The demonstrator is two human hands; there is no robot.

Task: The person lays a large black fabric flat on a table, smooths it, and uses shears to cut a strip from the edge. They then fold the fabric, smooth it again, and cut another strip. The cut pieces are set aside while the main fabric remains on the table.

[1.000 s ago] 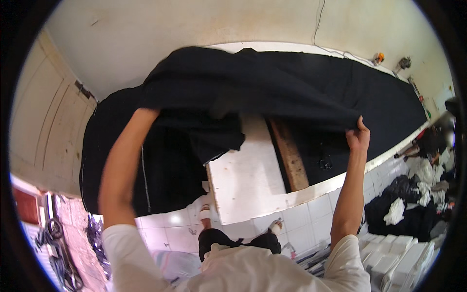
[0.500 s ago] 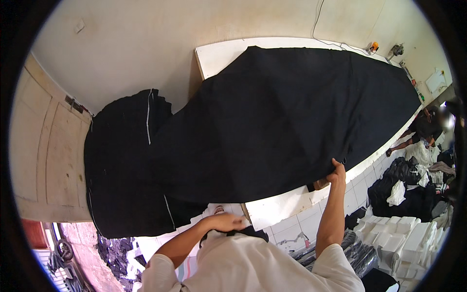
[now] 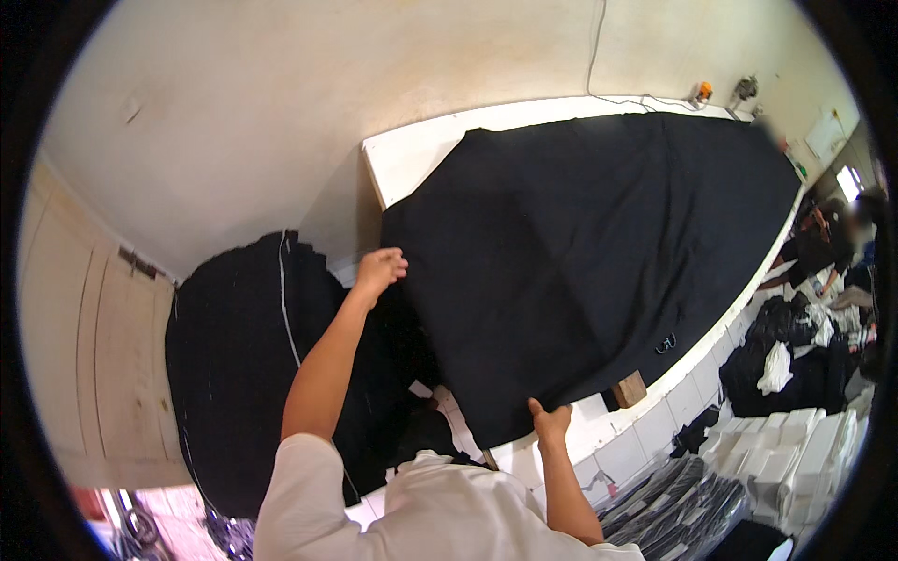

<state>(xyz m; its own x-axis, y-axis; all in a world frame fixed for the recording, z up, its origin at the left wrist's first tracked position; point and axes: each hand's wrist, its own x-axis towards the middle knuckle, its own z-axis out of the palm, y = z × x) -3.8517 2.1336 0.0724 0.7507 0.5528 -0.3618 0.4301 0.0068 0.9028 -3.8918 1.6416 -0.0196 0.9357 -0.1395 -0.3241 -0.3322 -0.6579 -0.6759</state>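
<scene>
A wide sheet of black fabric lies over a long white table, with a few creases toward its right side. My left hand is at the fabric's left edge, by the table's end, its fingers curled onto it. At the near edge, my right hand grips the fabric with the thumb on top; its other fingers are mostly hidden. More black fabric lies in a rounded heap to the left, marked by pale strips along its edges.
A wooden block sits at the table's near edge. Stacked white bundles, plastic-wrapped dark bundles and dark cloth piles stand on the right. Another person is at far right. A wooden door is on the left.
My left hand has gone from near my waist out to the fabric's left edge. My right hand has shifted left along the near edge. The fabric's left edge now shows apart from the heap.
</scene>
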